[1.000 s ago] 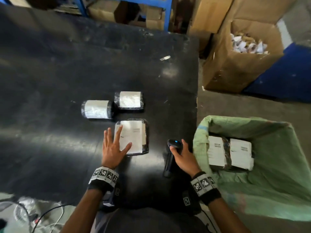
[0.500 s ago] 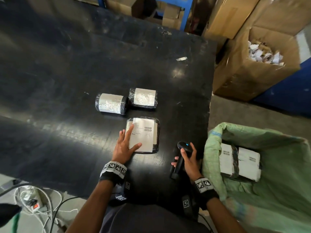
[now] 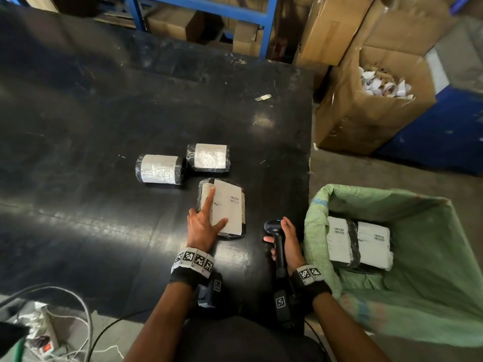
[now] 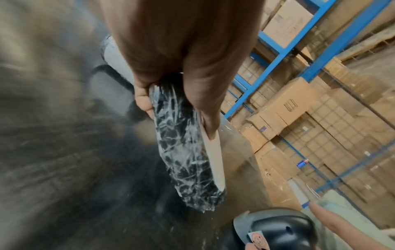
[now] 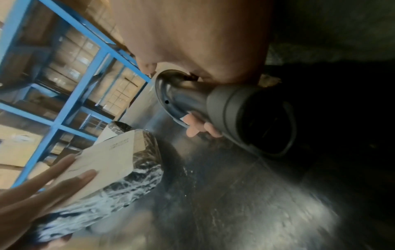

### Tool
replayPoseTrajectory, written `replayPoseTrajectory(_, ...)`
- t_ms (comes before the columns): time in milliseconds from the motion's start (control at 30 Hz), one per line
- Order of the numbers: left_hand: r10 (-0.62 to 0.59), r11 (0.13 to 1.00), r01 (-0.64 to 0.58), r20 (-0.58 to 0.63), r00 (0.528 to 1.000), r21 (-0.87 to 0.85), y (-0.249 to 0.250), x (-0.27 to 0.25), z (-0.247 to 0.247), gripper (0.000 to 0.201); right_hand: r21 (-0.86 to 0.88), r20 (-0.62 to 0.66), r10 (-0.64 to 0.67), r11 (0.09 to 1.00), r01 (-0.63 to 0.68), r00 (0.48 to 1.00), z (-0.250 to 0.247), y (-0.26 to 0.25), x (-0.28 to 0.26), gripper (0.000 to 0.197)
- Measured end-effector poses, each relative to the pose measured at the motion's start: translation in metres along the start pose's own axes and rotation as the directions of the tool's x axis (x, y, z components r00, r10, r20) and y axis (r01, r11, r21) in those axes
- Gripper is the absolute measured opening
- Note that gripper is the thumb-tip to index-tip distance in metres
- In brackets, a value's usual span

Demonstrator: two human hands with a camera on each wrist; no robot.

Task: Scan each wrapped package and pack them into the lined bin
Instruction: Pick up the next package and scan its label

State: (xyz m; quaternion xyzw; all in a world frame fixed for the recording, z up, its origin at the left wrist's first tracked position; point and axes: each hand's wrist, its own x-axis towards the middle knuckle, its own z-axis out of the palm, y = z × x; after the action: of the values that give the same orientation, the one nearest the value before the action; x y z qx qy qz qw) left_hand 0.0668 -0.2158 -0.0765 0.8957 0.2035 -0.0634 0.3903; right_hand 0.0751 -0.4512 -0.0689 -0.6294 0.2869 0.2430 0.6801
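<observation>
A flat black-wrapped package (image 3: 230,207) with a white label lies near the black table's (image 3: 104,126) right front. My left hand (image 3: 205,222) grips its left edge, thumb on the label and fingers beneath (image 4: 143,101), tipping the package (image 4: 188,152) up. My right hand (image 3: 288,239) holds the black scanner (image 3: 274,227) by its handle just right of the package; the scanner's head (image 5: 224,104) sits above the tilted package (image 5: 119,162). Two smaller wrapped packages (image 3: 159,169) (image 3: 209,155) lie behind. The green-lined bin (image 3: 386,205) stands right of the table with two packages (image 3: 358,242) inside.
An open cardboard box (image 3: 366,121) of paper scraps stands beyond the bin, beside a blue surface. Blue shelving (image 3: 266,27) with cartons runs behind the table. A small scrap (image 3: 262,97) lies on the far tabletop. Cables and a power strip (image 3: 44,335) lie on the floor at lower left.
My left hand has moved from lying flat beside the flat package to gripping its left edge and tipping it up. My right hand has closed round the scanner's handle.
</observation>
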Motion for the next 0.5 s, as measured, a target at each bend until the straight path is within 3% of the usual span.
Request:
replayPoseTrajectory(133, 0.046, 0.997, -0.047, -0.026, 0.999, -0.058, -0.002, -0.007, 0.004, 0.090, 0.034, 0.036, -0.036, 0.999, 0.035, 0.999, -0.002, -0.012, -0.008, 0.040)
replayPoseTrajectory(233, 0.013, 0.992, -0.021, -0.065, 0.998, -0.128, 0.001, -0.010, 0.003, 0.083, 0.056, 0.084, -0.119, 0.992, 0.114, 0.989, 0.000, -0.028, -0.019, 0.040)
replayPoseTrajectory(500, 0.004, 0.950, -0.071, -0.216, 0.976, -0.305, 0.029, -0.026, 0.009, 0.079, 0.102, 0.234, -0.307, 0.951, 0.291, 0.922, 0.010, -0.070, -0.078, 0.039)
